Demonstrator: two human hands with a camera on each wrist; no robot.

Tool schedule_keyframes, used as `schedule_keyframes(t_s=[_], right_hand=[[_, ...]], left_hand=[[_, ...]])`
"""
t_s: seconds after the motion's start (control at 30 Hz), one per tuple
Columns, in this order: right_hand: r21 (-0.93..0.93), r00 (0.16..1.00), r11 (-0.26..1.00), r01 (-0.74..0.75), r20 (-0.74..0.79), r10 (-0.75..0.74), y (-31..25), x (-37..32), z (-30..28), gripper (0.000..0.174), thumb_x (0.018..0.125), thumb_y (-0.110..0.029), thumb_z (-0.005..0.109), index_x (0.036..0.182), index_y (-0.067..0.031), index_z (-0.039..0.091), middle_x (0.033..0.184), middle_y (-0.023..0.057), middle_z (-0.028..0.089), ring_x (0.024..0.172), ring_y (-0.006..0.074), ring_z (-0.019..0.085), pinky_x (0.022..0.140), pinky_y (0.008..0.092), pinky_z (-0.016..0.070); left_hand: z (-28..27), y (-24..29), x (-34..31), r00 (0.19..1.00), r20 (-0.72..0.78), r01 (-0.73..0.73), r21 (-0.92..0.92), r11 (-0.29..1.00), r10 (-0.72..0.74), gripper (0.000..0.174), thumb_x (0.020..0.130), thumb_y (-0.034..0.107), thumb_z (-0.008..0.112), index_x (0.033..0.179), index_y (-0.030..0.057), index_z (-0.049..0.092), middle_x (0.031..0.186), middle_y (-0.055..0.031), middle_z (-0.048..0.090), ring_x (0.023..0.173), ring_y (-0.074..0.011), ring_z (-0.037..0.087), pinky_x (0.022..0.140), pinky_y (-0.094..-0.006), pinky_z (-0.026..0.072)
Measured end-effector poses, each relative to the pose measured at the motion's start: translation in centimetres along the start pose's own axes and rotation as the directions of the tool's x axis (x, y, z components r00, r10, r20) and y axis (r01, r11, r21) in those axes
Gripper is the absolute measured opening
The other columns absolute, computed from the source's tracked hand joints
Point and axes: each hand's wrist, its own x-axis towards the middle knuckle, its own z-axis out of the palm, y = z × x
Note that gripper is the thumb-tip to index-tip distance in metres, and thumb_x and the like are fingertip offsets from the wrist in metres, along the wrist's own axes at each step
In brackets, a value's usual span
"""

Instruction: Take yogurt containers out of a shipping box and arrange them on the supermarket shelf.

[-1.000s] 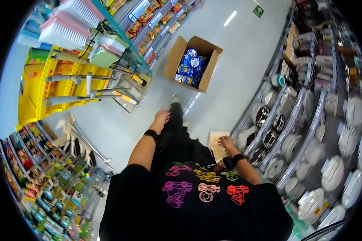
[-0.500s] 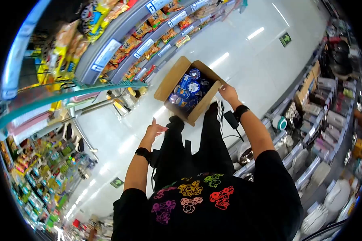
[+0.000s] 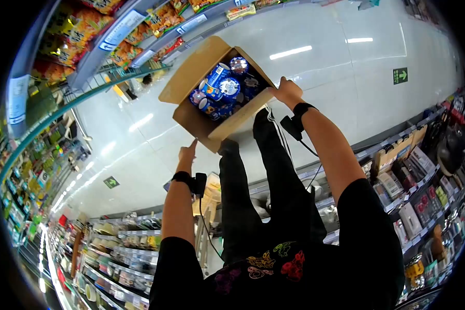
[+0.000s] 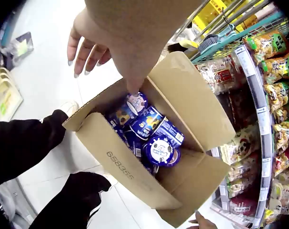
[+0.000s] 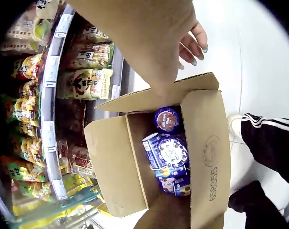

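An open cardboard box (image 3: 191, 118) stands on the floor in front of the person's feet. Several blue printed cups (image 3: 229, 89) lie jumbled inside it, also seen in the left wrist view as blue cups (image 4: 162, 151). The left hand (image 3: 188, 151) is at the box's near left corner, its index finger extended towards the cardboard and its other fingers loose in the left wrist view. At the opposite end, the right hand (image 3: 288, 93) is right at the box's corner and flap edge. Its fingers (image 5: 196, 45) hang loosely outside the cardboard, with nothing seen in them.
Snack shelves (image 3: 124, 33) run along the far left, beside a teal-edged rack (image 3: 62, 111). Kitchenware shelves (image 3: 398, 191) line the right side. The person's legs (image 3: 237, 191) stand close to the box. Glossy tiled floor (image 3: 336, 67) extends beyond it.
The person has come up to the box, which now appears nearer. The left hand has moved to its near left corner. The right hand came from beside the shelf to the box's right corner.
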Motion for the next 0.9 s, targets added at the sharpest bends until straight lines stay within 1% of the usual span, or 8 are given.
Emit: schedule_keyframes(t_s=[0.1,0.23,0.3,0.37,0.47,0.6,0.73,0.9], right_hand=[[-0.036,0.997,0.999,0.029,0.07,-0.026,-0.4,1.8,0.6,0.057,0.072,-0.052,0.058,0.099,-0.0025,0.056,0.091,0.0157,0.063,0.086,0.0296,0.062,0.069,0.0386,0.0504],[-0.126,0.995,0.988,0.092,0.059,-0.085,-1.6,3.8,1.3,0.051,0.074,-0.052,0.057,0.091,-0.0048,0.061,0.088,0.0126,0.064,0.084,0.029,0.062,0.069,0.0382,0.0503],[-0.172,0.993,0.978,0.118,0.029,-0.115,-1.5,4.4,2.0,0.043,0.08,-0.047,0.051,0.088,-0.0065,0.062,0.087,0.013,0.064,0.084,0.0302,0.061,0.071,0.0392,0.0495],[-0.208,0.989,0.967,0.148,0.045,-0.142,-1.5,5.1,3.2,0.042,0.083,-0.045,0.045,0.087,-0.0065,0.061,0.087,0.0142,0.063,0.084,0.0313,0.06,0.072,0.0409,0.0479],[-0.265,0.959,0.922,0.282,0.092,-0.266,-1.7,4.5,3.4,0.037,0.085,-0.037,0.04,0.087,-0.0075,0.062,0.088,0.0143,0.063,0.085,0.0324,0.059,0.073,0.0422,0.0474],[-0.358,0.926,0.854,0.377,0.17,-0.337,-1.1,4.2,4.8,0.034,0.084,-0.031,0.04,0.082,-0.006,0.063,0.089,0.0148,0.063,0.085,0.033,0.059,0.074,0.0429,0.0477],[-0.35,0.94,0.872,0.342,0.116,-0.322,-1.3,0.6,5.7,0.035,0.082,-0.033,0.042,0.08,-0.0049,0.062,0.085,0.0165,0.063,0.08,0.0344,0.059,0.072,0.0436,0.0475],[-0.332,0.93,0.878,0.345,-0.005,-0.367,-4.3,-4.2,5.0,0.034,0.08,-0.034,0.045,0.079,-0.0048,0.062,0.076,0.0162,0.062,0.073,0.0356,0.06,0.067,0.0442,0.0481]], left_hand=[[1.6,0.2,1.7,0.999,-0.033,-0.012,-0.027,1.0,0.011,0.078,0.063,0.071,0.056,0.074,-0.006,0.059,0.063,-0.0159,0.062,0.056,-0.0252,0.062,0.052,-0.0345,0.05],[3.2,-0.4,5.0,0.999,-0.02,-0.05,0.05,0.998,0.051,0.071,0.071,0.068,0.049,0.073,-0.0024,0.06,0.065,-0.0143,0.062,0.066,-0.0253,0.063,0.067,-0.0358,0.0486],[4.3,-0.5,5.4,0.995,0.036,-0.091,0.024,0.996,0.09,0.067,0.077,0.064,0.043,0.076,0.0,0.062,0.067,-0.012,0.063,0.071,-0.0258,0.063,0.074,-0.0372,0.0457],[5.0,-0.9,5.8,0.994,0.026,-0.11,-0.023,0.994,0.111,0.055,0.08,0.054,0.047,0.081,0.0006,0.062,0.075,-0.0116,0.064,0.068,-0.0239,0.063,0.066,-0.035,0.0484],[4.9,-0.3,3.3,0.953,-0.159,-0.259,0.003,0.966,0.256,0.046,0.08,0.047,0.046,0.084,0.0042,0.063,0.085,-0.0155,0.064,0.084,-0.0303,0.061,0.074,-0.0386,0.0464],[2.7,1.6,1.3,0.971,-0.199,-0.134,-0.009,0.991,0.13,0.033,0.08,0.036,0.048,0.092,0.0087,0.062,0.095,-0.0136,0.063,0.091,-0.031,0.059,0.076,-0.0409,0.0471],[2.6,-1.1,3.9,0.942,-0.191,-0.268,0.074,0.961,0.277,0.027,0.079,0.032,0.049,0.089,0.0112,0.062,0.093,-0.0129,0.063,0.09,-0.0309,0.059,0.075,-0.0411,0.0473],[0.7,-7.5,3.6,0.87,-0.207,-0.473,-0.098,0.876,0.447,0.022,0.076,0.028,0.053,0.077,0.0068,0.059,0.076,-0.0143,0.061,0.075,-0.0323,0.059,0.065,-0.0417,0.0457]])
